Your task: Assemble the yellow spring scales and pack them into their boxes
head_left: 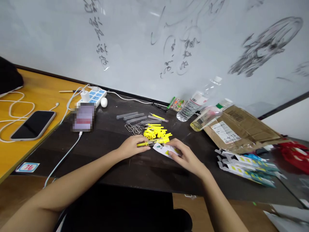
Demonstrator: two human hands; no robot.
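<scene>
My left hand (134, 145) is closed at the fingertips around one end of a yellow-and-clear tester screwdriver (154, 141), which lies level above the dark table. My right hand (184, 156) grips a small white carton (164, 149) with a yellow warning triangle, its left end touching or just under the screwdriver. Just beyond both hands is a pile of yellow plastic parts (156, 131). Left of the pile lie bent metal clips (134, 129), with several clear tubes (134, 118) behind them. Two thin yellow-and-clear rods (158, 118) rest to the tubes' right.
Printed cartons (248, 167) lie stacked at the right, before a brown cardboard parcel (241, 129). A water bottle (193, 104) and an oil-coloured bottle (207, 117) lean at the back. Phones (33, 125), cables and a power strip (96, 96) occupy the left.
</scene>
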